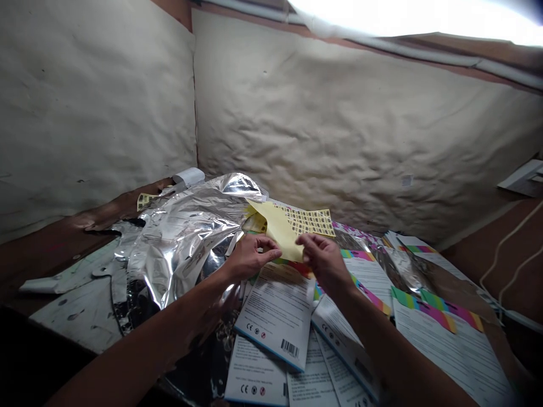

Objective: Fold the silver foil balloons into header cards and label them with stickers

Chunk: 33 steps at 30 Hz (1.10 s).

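My left hand (250, 258) and my right hand (323, 261) meet at a pale yellow backing sheet (278, 230), with the fingertips of both pinching its lower part. Just behind it lies a sheet of small printed stickers (310, 221) in yellow and black. A crumpled silver foil sheet (182, 240) spreads to the left of my left hand. Below both hands overlap several white printed cards (275, 316) with barcodes and coloured stripes. My forearms hide parts of the foil and cards.
Cream paper-covered walls (339, 124) rise behind the brown table (68, 232). More striped cards (445, 339) lie at the right. A white cable (504, 254) hangs at the far right, and a white paper roll (189, 177) sits behind the foil.
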Motion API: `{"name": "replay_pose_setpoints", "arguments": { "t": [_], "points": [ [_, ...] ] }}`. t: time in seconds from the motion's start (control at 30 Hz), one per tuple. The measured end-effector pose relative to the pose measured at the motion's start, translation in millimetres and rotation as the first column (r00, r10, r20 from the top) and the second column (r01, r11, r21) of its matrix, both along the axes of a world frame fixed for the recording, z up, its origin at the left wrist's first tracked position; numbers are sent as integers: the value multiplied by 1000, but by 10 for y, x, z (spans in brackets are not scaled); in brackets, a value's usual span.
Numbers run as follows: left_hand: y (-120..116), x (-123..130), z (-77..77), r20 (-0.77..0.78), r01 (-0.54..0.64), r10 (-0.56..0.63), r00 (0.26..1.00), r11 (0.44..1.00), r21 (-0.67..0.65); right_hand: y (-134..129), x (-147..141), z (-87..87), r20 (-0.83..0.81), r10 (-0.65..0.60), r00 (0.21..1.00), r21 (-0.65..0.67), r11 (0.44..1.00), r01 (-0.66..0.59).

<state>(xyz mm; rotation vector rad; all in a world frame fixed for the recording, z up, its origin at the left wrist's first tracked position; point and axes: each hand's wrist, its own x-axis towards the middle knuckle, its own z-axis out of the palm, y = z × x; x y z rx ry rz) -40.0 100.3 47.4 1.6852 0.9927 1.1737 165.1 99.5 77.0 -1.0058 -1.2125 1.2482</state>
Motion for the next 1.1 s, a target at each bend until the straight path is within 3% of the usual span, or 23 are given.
{"name": "replay_pose_setpoints", "arguments": {
  "t": [0.1, 0.17, 0.3, 0.4, 0.53, 0.77, 1.1],
  "points": [
    [52, -37, -38, 103, -59, 69, 992, 993, -99, 50, 218, 124, 7, -208, 978, 192, 960, 202],
    [95, -61, -60, 232, -102, 145, 962, 977, -185, 7, 319, 141, 154, -294, 943, 323, 917, 233],
    [141, -75, -68, 408, -120, 260, 875, 934, -337, -164, 315, -80, 536, -232, 812, 473, 879, -61],
    [130, -64, -51, 425, -114, 265, 866, 931, -348, -200, 244, -304, 709, -249, 660, 542, 792, -283],
    [107, -51, -25, 420, -130, 282, 863, 926, -355, -121, 218, -445, 795, -341, 502, 566, 716, -409],
    [100, -49, -7, 435, -104, 263, 861, 929, -356, -2, 222, -504, 839, -460, 292, 544, 686, -483],
    [87, -56, -10, 436, -78, 229, 870, 939, -336, -22, 203, -559, 864, -468, 185, 487, 686, -540]
  ]
}}
